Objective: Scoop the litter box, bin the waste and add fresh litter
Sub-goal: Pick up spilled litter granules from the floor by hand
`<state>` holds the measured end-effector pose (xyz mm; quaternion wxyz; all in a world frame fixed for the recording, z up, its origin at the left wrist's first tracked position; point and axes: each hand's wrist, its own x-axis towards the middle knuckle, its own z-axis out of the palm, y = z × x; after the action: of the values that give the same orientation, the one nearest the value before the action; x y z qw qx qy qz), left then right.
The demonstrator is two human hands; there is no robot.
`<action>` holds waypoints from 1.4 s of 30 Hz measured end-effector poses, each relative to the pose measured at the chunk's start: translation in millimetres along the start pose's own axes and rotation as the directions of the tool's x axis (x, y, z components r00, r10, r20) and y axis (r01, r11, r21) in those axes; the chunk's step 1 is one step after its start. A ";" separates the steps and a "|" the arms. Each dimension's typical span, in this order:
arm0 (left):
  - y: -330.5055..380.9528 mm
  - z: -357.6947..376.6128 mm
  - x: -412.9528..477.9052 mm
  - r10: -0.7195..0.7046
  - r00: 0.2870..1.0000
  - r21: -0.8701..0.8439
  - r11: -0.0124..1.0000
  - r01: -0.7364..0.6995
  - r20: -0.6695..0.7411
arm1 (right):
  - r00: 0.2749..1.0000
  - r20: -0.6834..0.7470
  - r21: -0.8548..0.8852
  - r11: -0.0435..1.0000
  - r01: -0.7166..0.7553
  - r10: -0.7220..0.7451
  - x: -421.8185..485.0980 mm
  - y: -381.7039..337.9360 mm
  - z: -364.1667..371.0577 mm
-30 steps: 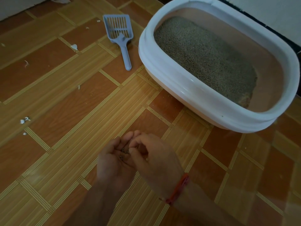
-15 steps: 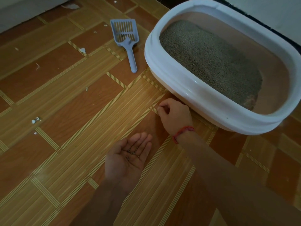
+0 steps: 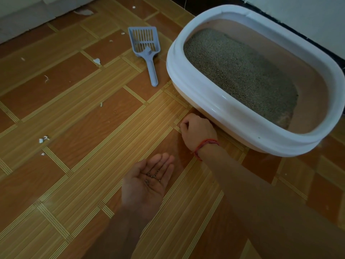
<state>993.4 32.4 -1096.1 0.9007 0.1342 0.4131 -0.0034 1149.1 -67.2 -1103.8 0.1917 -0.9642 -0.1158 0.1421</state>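
Observation:
A white-rimmed litter box (image 3: pixel 205 101) stands on the floor at the right, with grey litter (image 3: pixel 239 71) spread inside it. To its left a blue slotted scoop (image 3: pixel 147 49) lies flat on the floor, touched by neither hand. My left hand (image 3: pixel 147 186) is held palm up with straight fingers, and a few dark litter grains (image 3: pixel 152 176) lie on them. My right hand (image 3: pixel 197 129), with a red thread at the wrist, is curled with its fingertips down on the floor against the box's near wall. What its fingertips hold is hidden.
The floor is wood-patterned vinyl (image 3: pixel 93 118). White scraps (image 3: pixel 97 61) and more bits (image 3: pixel 43 140) lie scattered over its left part. A pale wall base (image 3: pixel 28 12) runs along the top left, and a dark skirting (image 3: pixel 298 34) passes behind the box.
My right hand left the left palm and reached forward to the floor beside the litter box. My left hand stayed palm up with the grains on it.

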 end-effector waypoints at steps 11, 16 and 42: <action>-1.2 -4.3 -0.4 0.015 1.000 0.031 0.999 -0.016 0.026 | 0.983 0.041 0.284 0.945 0.162 -0.181 -93.5 -20.5 -11.8; -0.9 -3.8 -2.4 0.029 0.999 0.116 0.993 -0.033 0.033 | 0.949 0.065 0.301 0.912 0.277 -0.310 -116.9 -29.8 -0.2; 2.5 1.0 -6.6 -0.025 0.999 -0.008 1.000 0.025 -0.021 | 0.989 -0.021 0.048 0.988 0.145 -0.144 1.4 -18.1 15.9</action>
<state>990.2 33.9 -1090.0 0.8966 0.1257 0.4244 -0.0118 1142.3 -45.2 -1110.9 0.2264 -0.9494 -0.1800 0.1222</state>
